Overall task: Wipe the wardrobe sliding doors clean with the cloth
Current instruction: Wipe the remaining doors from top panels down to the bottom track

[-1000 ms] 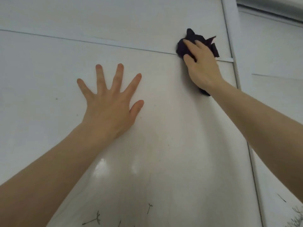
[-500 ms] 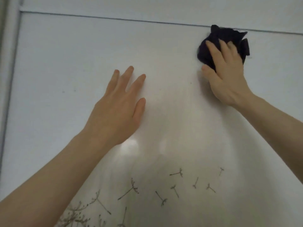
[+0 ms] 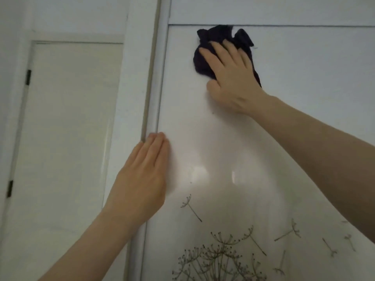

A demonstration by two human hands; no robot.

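A glossy white sliding wardrobe door point(image 3: 304, 82) fills the right of the head view, printed with dandelion seeds low down. My right hand point(image 3: 231, 80) presses a crumpled dark cloth point(image 3: 205, 51) flat against the door, just under the horizontal seam near the top. Its fingers lie straight over the cloth. My left hand point(image 3: 142, 179) rests with straight, closed fingers on the door's left edge, fingertips at the frame strip.
The wardrobe's vertical frame point(image 3: 150, 78) runs down left of the door. Further left is a white room door point(image 3: 67, 128) with dark hinges on its left side. Dandelion print point(image 3: 219, 258) covers the lower part of the sliding door.
My right hand has swept the cloth leftward along the top seam toward the door's left edge. My left hand has slid left and down to the frame, fingers drawn together.
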